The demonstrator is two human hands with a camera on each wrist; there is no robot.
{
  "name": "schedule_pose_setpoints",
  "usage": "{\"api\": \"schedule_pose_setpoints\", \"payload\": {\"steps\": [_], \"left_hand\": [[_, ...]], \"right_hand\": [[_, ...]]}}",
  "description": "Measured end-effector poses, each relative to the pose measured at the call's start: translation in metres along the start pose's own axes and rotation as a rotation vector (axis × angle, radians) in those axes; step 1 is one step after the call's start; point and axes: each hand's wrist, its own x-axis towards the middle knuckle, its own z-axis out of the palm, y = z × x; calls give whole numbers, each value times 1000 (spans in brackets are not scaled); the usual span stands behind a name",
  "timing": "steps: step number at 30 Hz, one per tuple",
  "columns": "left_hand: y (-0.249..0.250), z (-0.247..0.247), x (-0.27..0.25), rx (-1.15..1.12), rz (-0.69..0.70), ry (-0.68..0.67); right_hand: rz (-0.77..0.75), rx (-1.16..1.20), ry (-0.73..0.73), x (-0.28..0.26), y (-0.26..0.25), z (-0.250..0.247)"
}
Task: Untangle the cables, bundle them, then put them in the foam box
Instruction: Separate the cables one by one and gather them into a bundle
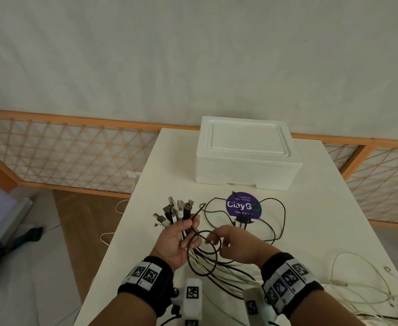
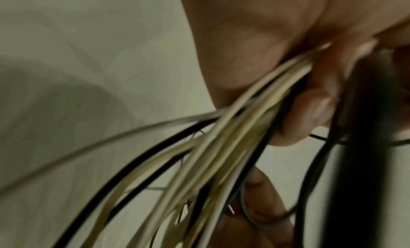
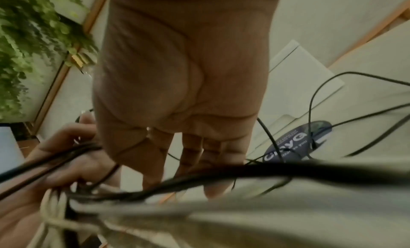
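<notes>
My left hand [image 1: 188, 231] grips a bundle of black and white cables [image 1: 176, 211], with the USB plugs fanned out above the fist. In the left wrist view the fingers [image 2: 306, 111] curl round the strands [image 2: 221, 155]. My right hand [image 1: 219, 241] hovers just to the right with its fingers straight, at a black cable loop [image 1: 202, 255] that hangs from the bundle. In the right wrist view my right hand [image 3: 199, 164] shows an open palm and the black cable [image 3: 244, 171] crosses its fingertips. The white foam box [image 1: 245, 151] stands at the table's far side with its lid on.
A purple round sticker [image 1: 243, 205] lies on the white table [image 1: 322, 196] in front of the box, with loose black cable [image 1: 280, 220] looped around it. Thin white cables [image 1: 358, 278] trail over the near right. The table's left edge drops to the floor.
</notes>
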Motion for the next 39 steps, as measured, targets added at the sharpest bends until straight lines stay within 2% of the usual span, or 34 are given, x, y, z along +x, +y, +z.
{"api": "schedule_pose_setpoints", "payload": {"steps": [1,5,6,9,11,14,16,18,20,22,24,26,29,32,34,37,39], "left_hand": [[1,1,-1,2,-13,-17],[-1,-5,-2,26,-78,-56],[-1,-6,-3,39,-96,-70],[-1,-6,-4,81,-143,-126],[0,-2,-7,141,-171,-158],[0,0,-11,271,-215,-188],[-1,-2,-13,369,-263,-189],[-4,-2,-11,431,-286,-133],[-7,-4,-4,365,-265,37],[-9,-9,5,251,-241,225],[-7,-11,10,166,-244,289],[-7,-10,10,149,-244,281],[-6,-4,10,135,-248,235],[-5,-1,11,154,-208,234],[-4,-2,11,180,-166,229],[-3,-2,9,227,-162,173],[-4,-2,6,321,-187,148]], "right_hand": [[22,1,29,1,0,2],[154,27,340,8,1,11],[160,41,369,10,1,11],[114,3,312,13,-3,12],[58,36,345,15,-7,12],[-3,198,368,22,-8,11],[-1,419,351,27,-6,9],[-27,697,372,26,-6,4],[-83,781,383,20,-10,-2],[-140,693,369,14,-15,-1],[-163,538,338,10,-18,6],[-170,383,234,8,-21,14],[-122,124,-42,6,-26,22],[-46,105,-140,5,-26,22],[-9,231,-90,4,-25,19],[46,552,176,4,-15,11],[93,776,277,2,-11,4]]}}
